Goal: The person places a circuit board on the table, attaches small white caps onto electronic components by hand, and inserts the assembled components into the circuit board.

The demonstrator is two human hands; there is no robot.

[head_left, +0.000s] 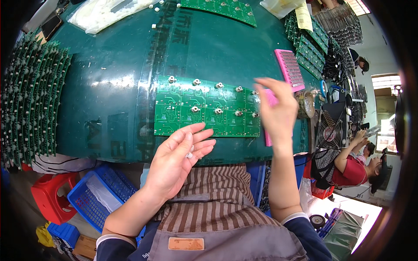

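Observation:
A green circuit board panel (204, 123) lies flat on the table in front of me, with several round metal-coloured parts (195, 109) standing on it in two rows. My left hand (174, 156) is palm up at the panel's near edge. Small white plastic pieces (190, 154) rest in it under the thumb, its other fingers loosely extended. Over the panel's right end hovers my right hand (278, 106), smeared by motion, so whether its fingertips pinch anything is unclear. Beneath and beside that hand is a pink foam block (268, 138), partly hidden by the wrist.
Another pink block (288, 65) with rows of small parts lies farther right, near a tape roll (306, 104). Upright circuit boards (32, 100) line the left. A board (235, 11) and white bag (104, 15) lie at the back. Blue crates (98, 191) and a red stool (48, 195) stand below; a co-worker (350, 172) is at right.

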